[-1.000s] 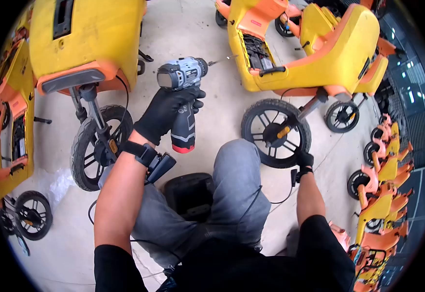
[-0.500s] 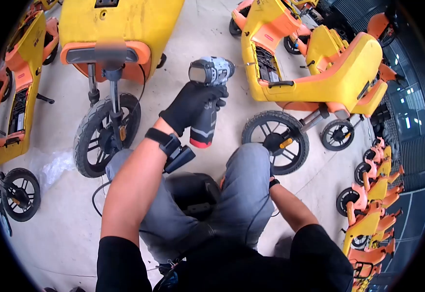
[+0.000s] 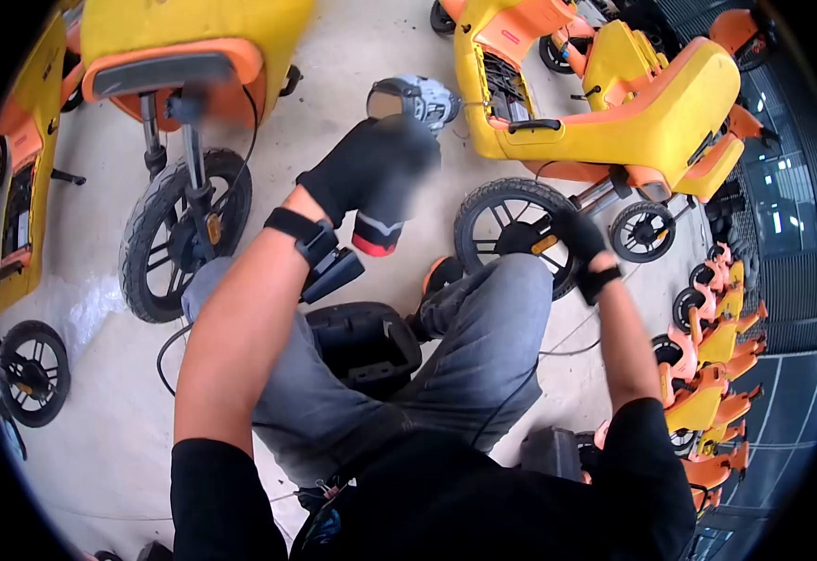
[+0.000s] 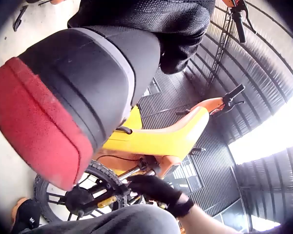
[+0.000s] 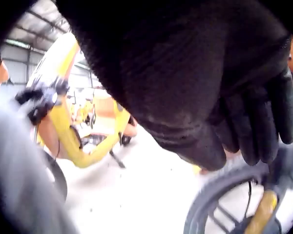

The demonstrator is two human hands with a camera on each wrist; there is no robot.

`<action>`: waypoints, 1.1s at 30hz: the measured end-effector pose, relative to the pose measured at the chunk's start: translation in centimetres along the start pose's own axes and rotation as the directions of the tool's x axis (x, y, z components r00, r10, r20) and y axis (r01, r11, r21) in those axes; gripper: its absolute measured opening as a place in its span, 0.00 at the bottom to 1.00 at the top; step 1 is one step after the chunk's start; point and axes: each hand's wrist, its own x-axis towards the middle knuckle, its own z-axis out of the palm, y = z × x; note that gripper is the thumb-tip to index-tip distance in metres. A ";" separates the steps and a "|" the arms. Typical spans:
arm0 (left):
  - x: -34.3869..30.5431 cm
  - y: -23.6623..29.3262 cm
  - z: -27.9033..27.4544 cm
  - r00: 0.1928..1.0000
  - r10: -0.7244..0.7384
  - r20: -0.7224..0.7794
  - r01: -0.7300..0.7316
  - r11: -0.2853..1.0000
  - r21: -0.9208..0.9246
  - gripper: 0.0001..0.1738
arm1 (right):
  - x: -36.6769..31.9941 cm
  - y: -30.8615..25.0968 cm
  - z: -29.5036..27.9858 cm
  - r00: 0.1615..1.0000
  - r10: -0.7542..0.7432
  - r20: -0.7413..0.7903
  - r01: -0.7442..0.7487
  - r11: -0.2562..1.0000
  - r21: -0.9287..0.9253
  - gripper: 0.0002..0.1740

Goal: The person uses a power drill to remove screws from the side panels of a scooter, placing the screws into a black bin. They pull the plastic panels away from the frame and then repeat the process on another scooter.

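Observation:
My black-gloved left hand (image 3: 371,173) grips a grey and black cordless drill (image 3: 410,98) with a red base, its bit pointing toward the right-hand scooter. The left wrist view shows the drill's handle (image 4: 83,83) up close, below the gloved hand (image 4: 146,22). My right hand (image 3: 579,236), also gloved, is beside the front fork and wheel (image 3: 469,220) of the yellow and orange scooter (image 3: 567,131). In the right wrist view this hand (image 5: 185,73) has its fingers extended over the tyre (image 5: 200,209); contact cannot be told.
Another yellow scooter (image 3: 193,28) stands at the left with its front wheel (image 3: 137,252) near my knee. A black open container (image 3: 366,369) lies between my legs. More scooters (image 3: 708,397) line the right side, and clear plastic (image 3: 91,304) lies on the floor.
My right hand has come up from behind the knee to the wheel's fork area. The knee has shifted right, exposing a shoe. My left hand still holds the drill.

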 end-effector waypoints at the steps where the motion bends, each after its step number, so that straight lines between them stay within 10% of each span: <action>1: 0.0 0.9 0.2 1.000 0.002 0.007 -0.002 1.000 0.008 0.16 | 1.3 0.0 -3.8 0.989 0.007 -0.145 -0.005 1.000 0.017 0.11; 2: -0.3 2.0 0.6 0.996 -0.094 0.002 0.094 0.989 -0.116 0.16 | 4.6 1.0 -7.3 0.989 -0.064 -0.137 0.070 0.997 0.042 0.13; 3: -0.4 2.7 0.9 0.981 -0.193 0.010 0.189 0.952 -0.241 0.17 | 6.7 0.4 -10.7 0.986 0.168 -0.007 -0.151 0.906 0.396 0.16; 7: 0.5 2.9 0.0 0.975 -0.224 0.005 0.219 0.948 -0.231 0.17 | 12.0 -5.9 -15.0 0.959 0.212 -0.188 0.108 0.339 0.935 0.16; 8: 0.8 3.3 -0.4 0.977 -0.211 0.024 0.211 0.953 -0.217 0.17 | 12.7 -6.3 -12.5 0.961 0.051 -0.271 0.202 0.538 0.819 0.15; 10: 2.4 1.6 -2.8 0.954 0.183 0.238 -0.248 0.927 0.282 0.19 | 13.6 -9.2 -7.7 0.998 -0.026 -0.064 0.069 0.417 0.906 0.16; 11: 2.3 2.6 -2.6 0.978 -0.175 0.117 0.189 0.974 -0.125 0.19 | 13.1 -11.4 -5.7 0.977 -0.020 0.212 -0.210 0.078 0.975 0.16; 13: 3.1 2.8 -2.8 0.960 -0.261 0.100 0.271 0.956 -0.112 0.20 | 12.3 -11.1 -2.5 0.959 -0.165 0.233 -0.274 -0.303 0.913 0.18; 20: 7.1 -4.3 -2.4 0.949 -0.300 0.096 0.315 0.894 -0.318 0.22 | 8.6 -3.7 2.7 0.950 -0.172 0.262 -0.279 -0.087 0.956 0.27; 27: 8.8 -10.0 -1.5 0.933 -0.271 0.238 0.350 0.838 -0.419 0.22 | 12.8 -3.5 5.0 0.986 -0.041 0.159 -0.135 -0.752 0.645 0.20; 33: 9.8 -11.6 -2.2 0.954 -0.199 0.225 0.235 0.961 -0.144 0.23 | 13.9 -3.6 6.5 0.984 0.042 0.173 -0.082 -0.754 0.652 0.17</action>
